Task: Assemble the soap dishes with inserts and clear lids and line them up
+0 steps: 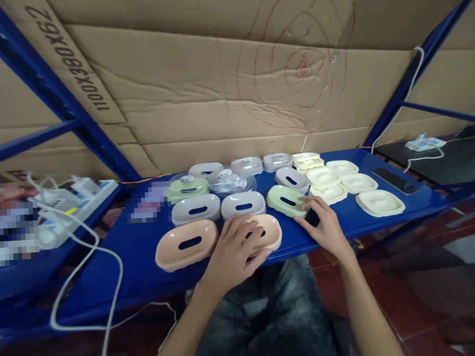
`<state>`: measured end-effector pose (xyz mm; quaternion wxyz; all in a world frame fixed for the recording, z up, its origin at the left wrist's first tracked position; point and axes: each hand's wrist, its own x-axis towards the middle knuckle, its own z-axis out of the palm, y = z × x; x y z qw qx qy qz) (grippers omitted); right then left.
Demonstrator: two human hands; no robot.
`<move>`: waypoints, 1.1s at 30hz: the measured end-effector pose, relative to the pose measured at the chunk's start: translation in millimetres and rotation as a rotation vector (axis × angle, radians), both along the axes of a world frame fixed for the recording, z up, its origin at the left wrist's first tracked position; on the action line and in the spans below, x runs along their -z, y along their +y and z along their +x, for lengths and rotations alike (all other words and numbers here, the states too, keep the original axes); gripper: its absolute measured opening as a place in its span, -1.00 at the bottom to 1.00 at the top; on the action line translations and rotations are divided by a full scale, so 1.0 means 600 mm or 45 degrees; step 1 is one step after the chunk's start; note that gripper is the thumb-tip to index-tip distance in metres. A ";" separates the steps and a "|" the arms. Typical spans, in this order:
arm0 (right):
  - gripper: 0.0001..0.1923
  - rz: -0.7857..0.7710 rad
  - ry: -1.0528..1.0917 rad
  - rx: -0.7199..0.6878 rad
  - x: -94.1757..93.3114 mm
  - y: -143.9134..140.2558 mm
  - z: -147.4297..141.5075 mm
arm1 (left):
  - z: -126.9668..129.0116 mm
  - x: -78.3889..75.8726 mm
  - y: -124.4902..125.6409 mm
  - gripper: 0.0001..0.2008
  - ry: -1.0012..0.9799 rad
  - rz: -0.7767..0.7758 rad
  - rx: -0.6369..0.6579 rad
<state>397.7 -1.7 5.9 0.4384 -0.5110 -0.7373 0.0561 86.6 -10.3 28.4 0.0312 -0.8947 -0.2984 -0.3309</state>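
Cardboard (232,82) walled the whole back of the scene, creased, with red scribbled rings at about one o'clock. Below it ran the blue shelf (138,252), framed by slanting blue uprights (58,92) at ten and two o'clock.

At nine o'clock a white power strip (75,200) lay on a neighbouring shelf, its white cable (102,270) looping down toward seven o'clock. At three o'clock a dark phone (395,180) lay flat near the shelf's right end.

Soap dishes crowded the middle of the shelf. A peach dish (185,244), slot uppermost, sat just left of centre. Behind it stood two grey dishes (196,209) side by side, and farther back, toward twelve o'clock, a clear dome lid (232,181). A cluster of cream trays (343,185) spread toward two o'clock, the largest (380,202) nearest the edge.

The left hand (235,252) lay palm down over a second peach dish (270,232), fingers (243,225) spread narrowly across its top and covering most of its slot; that dish sat at the shelf's front edge, touching the first peach one.

The right hand (323,229), at four o'clock from the green dish (286,201), had its fingertips against that dish's near right rim, loosely curled. A small dark thing sat under the thumb; I could not tell what it was, nor whether the hand gripped it.
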 end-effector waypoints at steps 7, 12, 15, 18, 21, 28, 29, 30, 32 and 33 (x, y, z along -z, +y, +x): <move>-0.75 -0.039 0.465 -0.192 0.002 -0.005 0.011 | 0.000 -0.009 -0.002 -0.74 -0.501 -0.071 -0.098; -0.74 -0.042 0.540 -0.351 -0.001 -0.009 0.021 | 0.042 -0.078 0.042 -0.64 -1.052 -0.960 -0.091; -0.74 -0.038 0.569 -0.377 -0.003 -0.010 0.025 | 0.084 -0.124 0.078 -0.49 -1.128 -1.553 0.022; -0.76 -0.069 0.501 -0.361 -0.004 -0.010 0.024 | 0.118 -0.144 0.104 -0.56 -1.082 -1.817 0.111; -0.75 -0.079 0.466 -0.328 -0.002 -0.011 0.019 | 0.132 -0.137 0.121 -0.67 -1.088 -1.844 0.214; -0.61 0.158 0.318 0.101 -0.017 0.027 0.050 | 0.123 -0.117 0.145 -0.57 -1.511 -1.776 0.210; -0.60 0.187 0.193 0.201 -0.022 0.043 0.063 | 0.122 -0.117 0.147 -0.58 -1.566 -1.753 0.204; -0.58 0.198 0.072 0.278 -0.026 0.061 0.077 | 0.120 -0.117 0.148 -0.57 -1.603 -1.727 0.202; -0.51 0.164 -0.103 0.368 -0.026 0.099 0.104 | 0.118 -0.119 0.149 -0.52 -1.643 -1.682 0.215; -0.48 0.133 -0.169 0.398 -0.022 0.116 0.116 | 0.117 -0.120 0.150 -0.50 -1.661 -1.667 0.221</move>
